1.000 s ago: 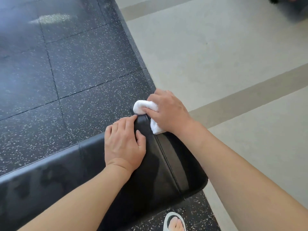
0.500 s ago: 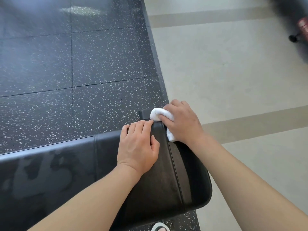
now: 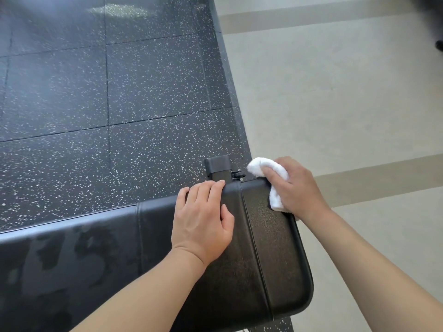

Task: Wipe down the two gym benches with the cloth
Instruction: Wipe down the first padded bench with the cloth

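A black padded gym bench (image 3: 278, 264) runs across the lower part of the view, with damp streaks on its left stretch. My right hand (image 3: 296, 188) grips a bunched white cloth (image 3: 275, 178) at the bench's far right corner, where the cloth touches the pad's edge. My left hand (image 3: 203, 219) rests flat on the pad just left of a seam, fingers reaching the far edge. Only one bench is in view.
A black metal frame post (image 3: 218, 167) with a small knob sticks out beyond the bench's far edge. Dark speckled rubber flooring (image 3: 107, 104) lies beyond the bench. Beige floor with darker stripes (image 3: 347, 92) fills the right side.
My right hand with the cloth has slid right along the bench's far edge, from beside my left fingers to the corner. The frame post has come into view.
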`<state>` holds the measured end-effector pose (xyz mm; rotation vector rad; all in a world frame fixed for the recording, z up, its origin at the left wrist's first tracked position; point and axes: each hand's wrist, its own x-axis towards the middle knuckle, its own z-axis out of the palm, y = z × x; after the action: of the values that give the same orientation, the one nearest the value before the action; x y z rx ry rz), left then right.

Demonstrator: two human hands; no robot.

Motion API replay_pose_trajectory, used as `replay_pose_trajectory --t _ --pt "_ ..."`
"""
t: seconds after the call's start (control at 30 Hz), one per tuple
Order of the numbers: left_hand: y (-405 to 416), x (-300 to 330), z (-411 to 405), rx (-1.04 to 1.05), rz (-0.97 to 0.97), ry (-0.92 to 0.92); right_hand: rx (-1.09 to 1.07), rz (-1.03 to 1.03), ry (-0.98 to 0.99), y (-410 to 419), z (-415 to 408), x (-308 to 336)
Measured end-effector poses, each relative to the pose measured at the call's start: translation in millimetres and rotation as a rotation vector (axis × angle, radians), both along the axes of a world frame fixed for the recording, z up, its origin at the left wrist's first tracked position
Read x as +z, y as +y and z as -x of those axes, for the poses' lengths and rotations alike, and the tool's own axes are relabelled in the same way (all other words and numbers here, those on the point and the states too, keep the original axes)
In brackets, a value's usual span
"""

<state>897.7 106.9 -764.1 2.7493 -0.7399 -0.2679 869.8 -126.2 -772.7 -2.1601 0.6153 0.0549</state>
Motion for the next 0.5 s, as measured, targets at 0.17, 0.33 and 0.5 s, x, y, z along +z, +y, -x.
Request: replay_pose_trajectory --t 0.17,0.33,0.5 --pt "-1.0 1.8 -0.1 -0.003 -0.009 -0.012 0.397 0.094 0.305 16.1 -65.7 17.1" --pt "-3.0 0.9 -0.1 -0.005 -0.002 -0.021 0.281 -0.079 0.222 9.5 -52.1 16.3" --pt "-1.8 -1.7 -0.1 -0.013 -0.001 -0.023 -0.009 -0.07 -0.198 18.3 18.7 7.4"
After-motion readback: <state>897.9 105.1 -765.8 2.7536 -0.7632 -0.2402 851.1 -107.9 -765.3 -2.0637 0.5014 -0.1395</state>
